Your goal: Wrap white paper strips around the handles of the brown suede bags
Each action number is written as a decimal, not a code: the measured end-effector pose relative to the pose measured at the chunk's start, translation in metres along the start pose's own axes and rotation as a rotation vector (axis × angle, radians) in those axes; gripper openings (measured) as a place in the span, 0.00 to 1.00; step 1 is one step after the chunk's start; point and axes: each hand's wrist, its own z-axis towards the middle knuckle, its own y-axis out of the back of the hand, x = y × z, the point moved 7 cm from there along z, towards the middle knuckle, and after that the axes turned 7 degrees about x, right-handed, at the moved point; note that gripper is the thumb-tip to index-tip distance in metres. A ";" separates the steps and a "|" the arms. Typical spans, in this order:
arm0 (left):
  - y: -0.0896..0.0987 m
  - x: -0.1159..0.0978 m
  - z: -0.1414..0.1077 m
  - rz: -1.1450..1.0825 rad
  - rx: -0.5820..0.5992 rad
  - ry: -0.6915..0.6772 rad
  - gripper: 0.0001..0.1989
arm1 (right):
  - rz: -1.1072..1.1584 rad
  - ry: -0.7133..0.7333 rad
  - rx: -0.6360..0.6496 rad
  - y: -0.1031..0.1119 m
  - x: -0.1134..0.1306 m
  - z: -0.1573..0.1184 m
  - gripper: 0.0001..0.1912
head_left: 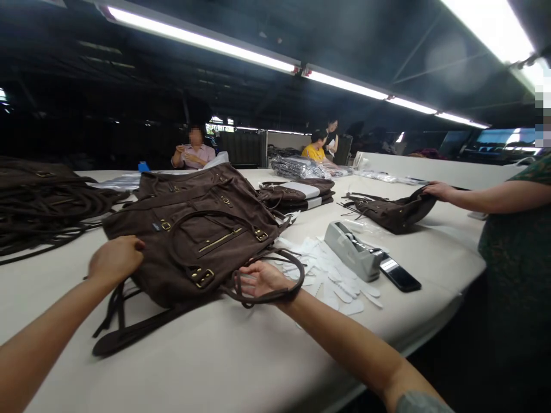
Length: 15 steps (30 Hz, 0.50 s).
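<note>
A dark brown bag (206, 229) with brass buckles, a slanted zip and a curved handle lies on the pale table. My left hand (116, 258) is closed at the bag's left side; what its fingers hold, if anything, is hidden. At the bag's lower right, my right hand (262, 279) is palm up with its fingers apart. A thin brown strap (300, 269) loops round the right wrist. Below the bag's left part, a wide strap piece (124, 342) rests on the table (181, 373).
White paper pieces (331, 275), a grey tape dispenser (353, 252) and a phone (400, 273) lie to the right. Piled brown bags (38, 201) stand at left, folded ones (301, 195) behind. A person at right handles another bag (396, 212); more people are beyond the table.
</note>
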 end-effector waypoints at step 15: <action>-0.031 -0.068 -0.027 -0.303 -0.027 0.138 0.31 | -0.137 0.033 -0.006 -0.030 -0.048 -0.020 0.32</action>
